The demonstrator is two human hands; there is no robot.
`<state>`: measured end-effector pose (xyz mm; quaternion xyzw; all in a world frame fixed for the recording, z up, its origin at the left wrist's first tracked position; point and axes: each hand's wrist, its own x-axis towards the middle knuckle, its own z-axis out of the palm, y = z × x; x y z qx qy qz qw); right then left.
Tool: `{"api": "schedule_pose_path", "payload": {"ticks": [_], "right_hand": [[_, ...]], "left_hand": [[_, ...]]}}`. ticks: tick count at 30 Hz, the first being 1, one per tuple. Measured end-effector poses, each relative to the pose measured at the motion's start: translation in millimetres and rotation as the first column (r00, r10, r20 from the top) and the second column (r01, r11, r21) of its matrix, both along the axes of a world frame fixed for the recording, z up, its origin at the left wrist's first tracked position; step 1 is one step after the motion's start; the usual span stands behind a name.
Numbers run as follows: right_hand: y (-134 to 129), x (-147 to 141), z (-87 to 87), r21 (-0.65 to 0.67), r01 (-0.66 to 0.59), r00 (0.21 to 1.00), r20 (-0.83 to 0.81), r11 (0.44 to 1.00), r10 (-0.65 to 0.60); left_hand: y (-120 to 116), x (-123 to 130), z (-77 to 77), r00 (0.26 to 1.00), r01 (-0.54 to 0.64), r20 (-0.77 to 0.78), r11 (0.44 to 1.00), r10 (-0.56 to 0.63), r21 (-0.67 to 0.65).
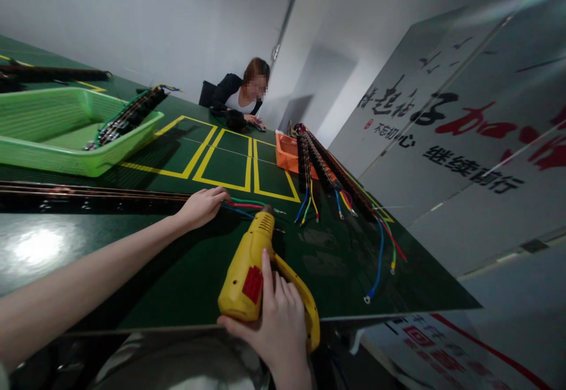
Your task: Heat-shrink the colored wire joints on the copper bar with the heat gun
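Note:
My right hand (283, 310) is wrapped round a yellow heat gun (247, 266) with a red label on its side. Its dark nozzle (267, 208) points away from me and overlaps green, red and blue wires (247, 204) in the view; whether they touch, I cannot tell. My left hand (206, 204) is closed on those wires, where they leave the end of a long dark bar (88, 197). Lugs at the wires' tips lie just beyond the nozzle. Part of the left hand's fingertips is hidden.
A green basket (95, 163) at the left holds a dark wired strip (130, 116). At the right, an orange basket (287, 153) stands by several dark bars with coloured lugged wires (380, 254). Yellow rectangles mark the green table (177, 287). Across it sits a person (241, 98).

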<state>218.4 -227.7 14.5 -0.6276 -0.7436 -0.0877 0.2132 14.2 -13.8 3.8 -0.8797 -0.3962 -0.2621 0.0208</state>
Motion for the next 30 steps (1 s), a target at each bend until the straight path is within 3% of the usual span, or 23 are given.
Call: {"api": "schedule_pose_path", "payload": {"ticks": [7, 13, 22, 30], "right_hand": [[7, -35, -0.3, 0.027, -0.154, 0.987, -0.034, 0.988, 0.155], [9, -42, -10.1, 0.058, -0.151, 0.985, -0.071, 0.987, 0.154], [5, -20, 4.2, 0.0, -0.152, 0.987, -0.055, 0.988, 0.151], [-5, 12, -0.5, 0.0, 0.024, 1.0, -0.011, 1.0, -0.024]], "left_hand": [[0, 1, 0.2, 1.0, -0.022, 0.0, 1.0, 0.022, -0.02], [0, 0, 0.1, 1.0, -0.009, -0.024, 1.0, 0.009, -0.015], [0, -2, 1.2, 1.0, 0.011, -0.011, 1.0, -0.011, -0.028], [1, -2, -0.6, 1.0, 0.004, 0.016, 0.999, -0.003, -0.036]]}}
